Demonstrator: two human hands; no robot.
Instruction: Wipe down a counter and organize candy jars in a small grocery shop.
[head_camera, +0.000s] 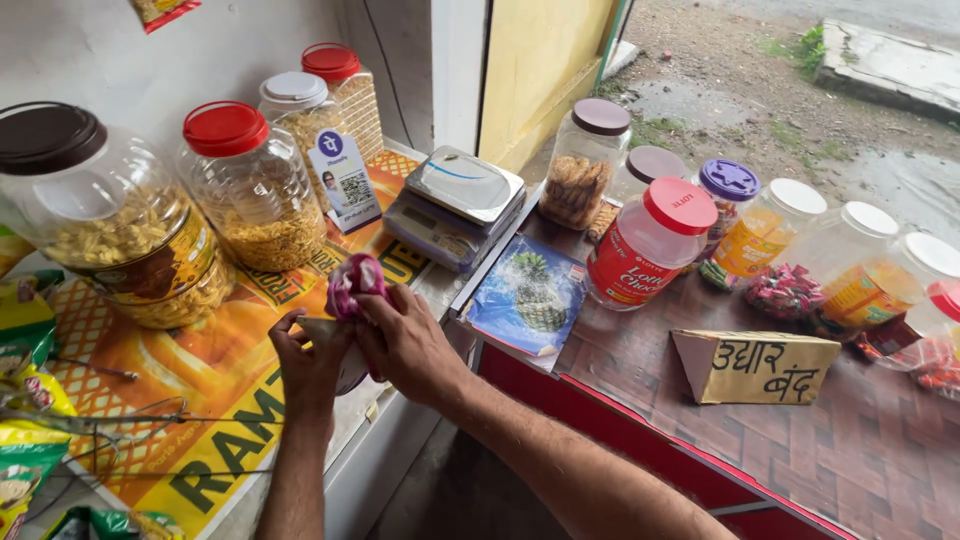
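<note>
Left hand (305, 355) and right hand (400, 340): both pinched on a pink wrapper (352, 283), possibly plastic, just before the weighing scale (456, 205).

An orange printed counter (215, 370) was lined along its back edge with red-lidded clear plastic snack jars (250, 190); a grey weighing scale (455, 205) was set at its right corner.

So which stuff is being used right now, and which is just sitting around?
In use:
left hand
right hand
pink cloth, bunched in the hands
pale thing under it, kind unclear

Just sitting:
red-lidded snack jar
brown-lidded jar
weighing scale
pineapple packet
sweet jars
folded cardboard sign
</note>
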